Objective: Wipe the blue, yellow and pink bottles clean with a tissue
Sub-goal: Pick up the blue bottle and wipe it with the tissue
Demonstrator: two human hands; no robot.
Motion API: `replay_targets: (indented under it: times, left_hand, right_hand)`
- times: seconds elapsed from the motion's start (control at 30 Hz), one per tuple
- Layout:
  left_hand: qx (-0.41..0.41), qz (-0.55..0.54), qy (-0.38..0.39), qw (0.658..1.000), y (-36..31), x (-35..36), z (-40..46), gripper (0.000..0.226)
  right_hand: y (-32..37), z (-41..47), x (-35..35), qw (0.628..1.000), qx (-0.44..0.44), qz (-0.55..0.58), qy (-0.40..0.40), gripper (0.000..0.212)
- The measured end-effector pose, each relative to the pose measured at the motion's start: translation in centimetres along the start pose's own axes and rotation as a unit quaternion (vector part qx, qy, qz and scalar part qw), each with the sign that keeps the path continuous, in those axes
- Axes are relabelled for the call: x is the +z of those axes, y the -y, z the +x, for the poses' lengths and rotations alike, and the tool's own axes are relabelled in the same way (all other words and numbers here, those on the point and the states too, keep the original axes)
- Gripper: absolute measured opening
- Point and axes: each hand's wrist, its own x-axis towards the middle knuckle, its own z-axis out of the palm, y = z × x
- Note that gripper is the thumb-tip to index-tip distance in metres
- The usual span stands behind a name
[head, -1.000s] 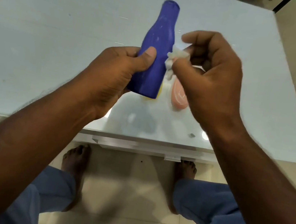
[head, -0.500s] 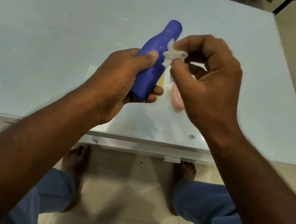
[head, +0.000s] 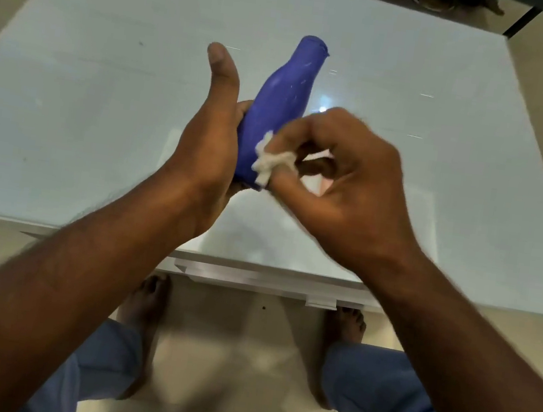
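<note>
Above the table (head: 102, 114), near its front edge: blue bottle (head: 277, 113) held up off the surface, neck tilted away, probably to leave its lower side bare for wiping. Left hand (head: 208, 149) cupped behind the base, thumb raised clear, fingers hidden behind the bottle. Right hand (head: 345, 184) pinching a crumpled tissue (head: 267, 160) between thumb and fingers, tissue pressed against the bottle's lower right side. Yellow and pink bottles not in sight, likely hidden behind the hands.

A solid violet-blue bottle (head: 276, 120) and a crumpled white tissue (head: 266, 160) above a pale blue-white glossy worktop (head: 88, 95); light blue trousers (head: 377, 385) over cream floor tiles (head: 235, 367).
</note>
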Motion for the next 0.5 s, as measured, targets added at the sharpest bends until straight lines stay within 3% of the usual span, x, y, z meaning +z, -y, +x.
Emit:
replay_targets:
  times: [0.1,0.17,0.27,0.4,0.43,0.5]
  left_hand:
    - [-0.017,0.007,0.035,0.999,0.2,0.3,-0.3,0.082]
    - [-0.030,0.025,0.048,0.998,0.3,0.7,-0.6,0.064]
    - [-0.037,0.019,0.013,0.999,0.1,0.9,-0.7,0.042]
    - [-0.014,0.032,-0.048,0.998,-0.3,0.4,-0.5,0.039]
    - [-0.008,0.041,-0.049,0.998,-0.3,0.3,-0.4,0.039]
    - [-0.001,0.049,-0.044,0.998,-0.3,0.3,-0.5,0.038]
  right_hand:
    - [-1.0,1.2,-1.7,0.987,0.039,0.002,-0.154,0.013]
    - [-1.8,1.4,-2.2,0.980,0.060,-0.013,-0.187,0.015]
    - [-1.2,0.7,-1.4,0.989,0.038,-0.014,-0.144,0.012]
    - [0.0,-0.7,0.7,0.998,-0.019,-0.037,0.047,0.007]
    - [0.1,-0.8,1.0,0.996,-0.025,-0.050,0.063,0.007]
    - [0.2,-0.5,0.9,0.999,-0.023,-0.020,0.011,0.009]
